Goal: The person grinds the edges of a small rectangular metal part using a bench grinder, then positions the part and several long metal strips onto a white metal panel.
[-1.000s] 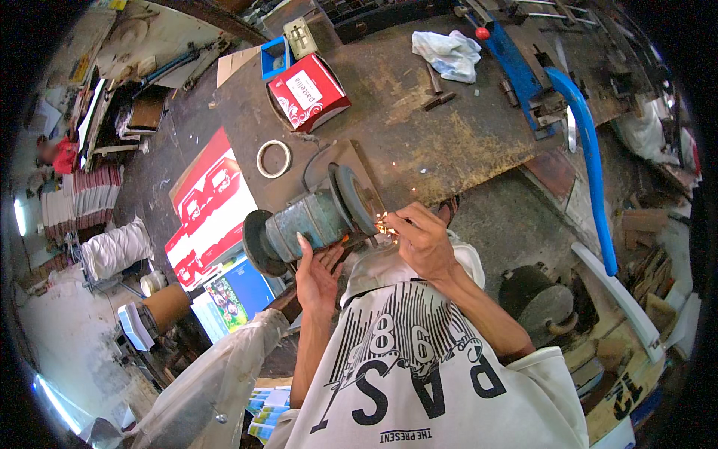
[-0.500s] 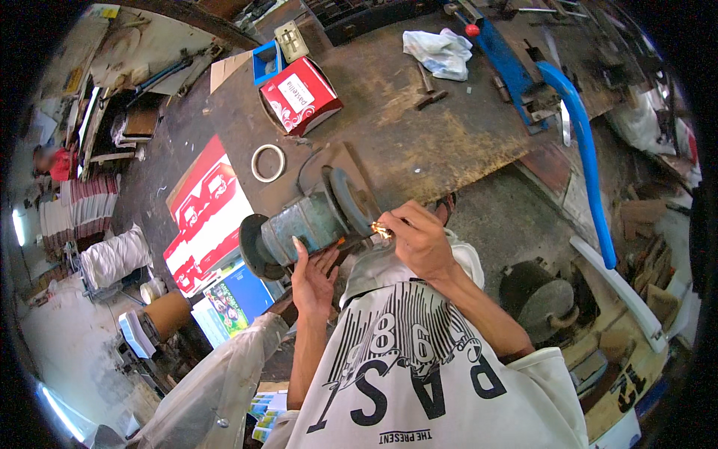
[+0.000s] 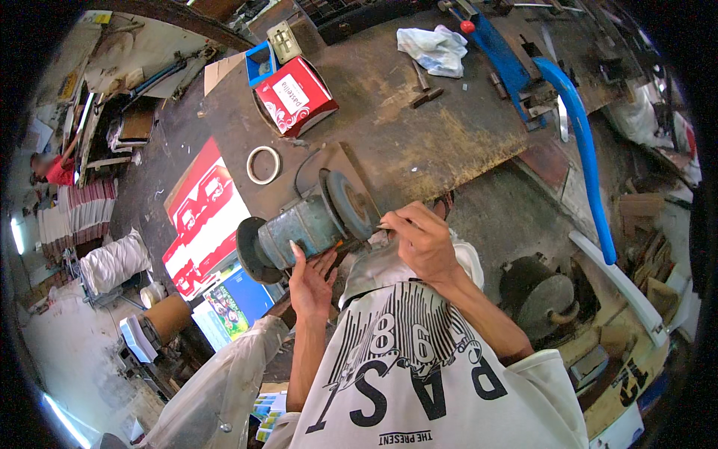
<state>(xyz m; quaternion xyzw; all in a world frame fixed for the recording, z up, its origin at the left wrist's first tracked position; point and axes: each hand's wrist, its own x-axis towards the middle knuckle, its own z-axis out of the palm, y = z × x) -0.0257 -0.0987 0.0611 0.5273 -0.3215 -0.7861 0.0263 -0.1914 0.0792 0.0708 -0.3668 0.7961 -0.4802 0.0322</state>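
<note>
A worn blue-green bench grinder (image 3: 299, 230) stands at the near edge of the table, a large grinding wheel (image 3: 350, 204) on its right end and a dark wheel (image 3: 250, 249) on its left. My left hand (image 3: 313, 284) rests open against the near side of the motor body, thumb up, fingers stretched toward the right. My right hand (image 3: 422, 238) is closed in a pinch just right of the grinding wheel. Its fingertips come close to the wheel's rim; whatever small piece they hold is mostly hidden by the fingers. No sparks show at the wheel.
On the table (image 3: 449, 150) lie a tape roll (image 3: 263, 165), a red-and-white box (image 3: 296, 96), a hammer (image 3: 425, 91) and a crumpled cloth (image 3: 432, 51). A blue-handled lever tool (image 3: 580, 142) stands at the right. Flat red-and-white cardboard (image 3: 209, 213) lies left of the grinder. A person (image 3: 56, 169) is far left.
The sparks at my right fingertips have gone. Both hands keep nearly the same place. The view has shifted slightly.
</note>
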